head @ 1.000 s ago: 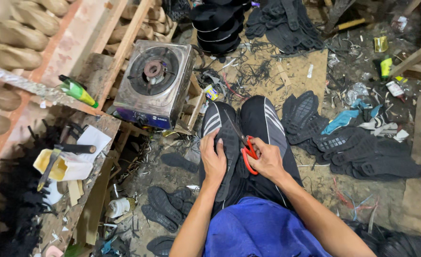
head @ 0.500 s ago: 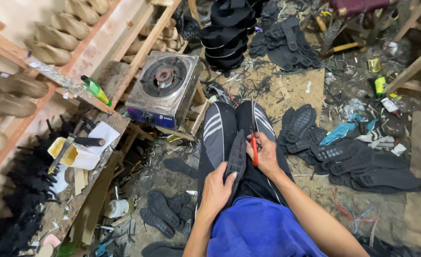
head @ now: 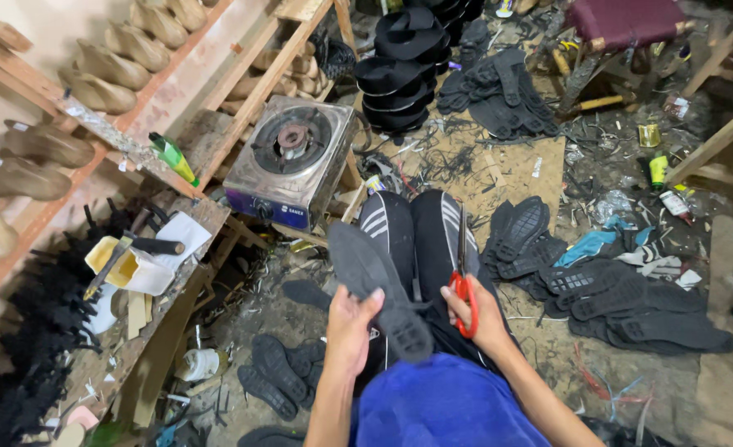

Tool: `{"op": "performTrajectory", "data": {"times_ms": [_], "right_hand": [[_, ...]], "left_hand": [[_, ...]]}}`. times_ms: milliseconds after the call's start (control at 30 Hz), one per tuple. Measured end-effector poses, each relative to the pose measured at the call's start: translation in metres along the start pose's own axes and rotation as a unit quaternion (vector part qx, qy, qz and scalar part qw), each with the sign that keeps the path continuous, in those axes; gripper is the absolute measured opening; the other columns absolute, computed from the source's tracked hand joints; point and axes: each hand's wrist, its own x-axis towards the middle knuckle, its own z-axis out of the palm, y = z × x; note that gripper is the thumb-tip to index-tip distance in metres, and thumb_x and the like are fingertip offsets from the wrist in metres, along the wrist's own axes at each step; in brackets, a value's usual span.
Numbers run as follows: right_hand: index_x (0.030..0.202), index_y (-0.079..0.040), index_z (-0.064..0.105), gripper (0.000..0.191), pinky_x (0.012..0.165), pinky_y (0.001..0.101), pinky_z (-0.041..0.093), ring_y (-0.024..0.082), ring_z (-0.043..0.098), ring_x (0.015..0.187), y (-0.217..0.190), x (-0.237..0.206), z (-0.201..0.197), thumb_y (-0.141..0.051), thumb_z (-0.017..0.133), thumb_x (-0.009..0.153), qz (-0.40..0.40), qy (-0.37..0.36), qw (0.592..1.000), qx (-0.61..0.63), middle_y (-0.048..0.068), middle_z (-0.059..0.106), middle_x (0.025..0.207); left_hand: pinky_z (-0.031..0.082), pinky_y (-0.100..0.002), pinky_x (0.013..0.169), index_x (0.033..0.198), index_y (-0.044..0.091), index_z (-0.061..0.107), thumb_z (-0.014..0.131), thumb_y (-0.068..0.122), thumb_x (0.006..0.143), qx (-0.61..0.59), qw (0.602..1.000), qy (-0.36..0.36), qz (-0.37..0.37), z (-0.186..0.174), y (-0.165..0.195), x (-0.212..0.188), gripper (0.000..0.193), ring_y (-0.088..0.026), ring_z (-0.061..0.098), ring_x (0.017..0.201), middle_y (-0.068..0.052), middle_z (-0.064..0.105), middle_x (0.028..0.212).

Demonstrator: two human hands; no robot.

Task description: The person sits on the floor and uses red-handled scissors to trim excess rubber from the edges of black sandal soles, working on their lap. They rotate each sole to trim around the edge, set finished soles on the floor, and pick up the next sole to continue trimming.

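Observation:
My left hand (head: 351,324) grips a black rubber shoe sole (head: 376,285), held up over my lap with its toe pointing away to the upper left. My right hand (head: 480,313) holds red-handled scissors (head: 463,280), blades closed and pointing away from me, just right of the sole. Both hands hover above my legs in black striped trousers (head: 420,232). A blue shirt covers the bottom of the view.
A single-burner gas stove (head: 293,159) stands ahead left. Several black soles lie at the right (head: 623,298), on the floor by my left knee (head: 279,372), and stacked ahead (head: 406,62). Wooden shoe lasts (head: 105,66) fill the shelves at left. A bench with a yellow tub (head: 122,263) sits left.
My left hand has lifted the sole off my lap and turned it upward. The right hand with the scissors has drawn slightly right, away from the sole. The camera tilted.

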Motion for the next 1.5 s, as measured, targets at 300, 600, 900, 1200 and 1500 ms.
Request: {"op": "performTrajectory", "data": {"times_ms": [300,600,900,1200,1500], "right_hand": [[0.091,-0.006,0.048,0.024,0.050,0.0291,0.047,0.011,0.050,0.052,0.030,-0.019,-0.033,-0.024,0.063,0.099,0.021,-0.009,0.997,0.071,0.001,0.049,0.064],[0.090,-0.008,0.055,0.027,0.046,0.0323,0.037,0.013,0.048,0.051,0.018,-0.004,-0.051,-0.032,0.067,0.091,0.072,-0.014,0.993,-0.092,0.003,0.053,0.060],[0.115,-0.007,0.062,0.058,0.061,0.0449,0.045,0.034,0.061,0.065,-0.034,0.019,-0.042,-0.042,0.079,0.072,-0.152,-0.022,0.894,-0.420,0.012,0.062,0.071],[0.112,-0.008,0.066,0.062,0.059,0.0444,0.045,0.031,0.060,0.060,-0.045,0.024,-0.032,-0.050,0.082,0.068,-0.132,0.007,0.866,-0.483,0.010,0.061,0.067],[0.094,-0.008,0.067,0.056,0.052,0.0433,0.043,0.030,0.058,0.053,-0.033,0.029,-0.037,-0.056,0.082,0.068,-0.166,0.014,0.853,-0.494,0.009,0.056,0.055]], "left_hand": [[0.053,-0.032,0.101,0.149,0.001,0.040,0.065,0.000,0.096,0.116,0.982,-0.067,0.130,0.036,0.052,0.039,0.059,-0.016,0.068,0.113,-0.010,0.069,0.126],[0.055,-0.035,0.102,0.149,0.000,0.041,0.069,-0.004,0.094,-0.043,0.992,-0.041,0.107,0.059,0.074,0.074,0.063,-0.019,0.067,0.114,-0.014,0.067,0.126],[0.056,-0.034,0.100,0.147,0.001,0.037,0.071,-0.008,0.091,0.008,0.990,-0.004,0.137,0.058,0.081,0.089,0.067,-0.020,0.067,0.115,-0.015,0.065,0.127],[0.056,-0.035,0.101,0.149,0.001,0.035,0.070,-0.010,0.090,0.009,0.994,-0.013,0.108,0.059,0.074,0.093,0.070,-0.022,0.067,0.116,-0.017,0.066,0.127],[0.056,-0.036,0.103,0.149,0.001,0.034,0.069,-0.010,0.092,-0.007,0.994,-0.007,0.111,0.057,0.071,0.087,0.067,-0.023,0.066,0.119,-0.018,0.063,0.130]]}}
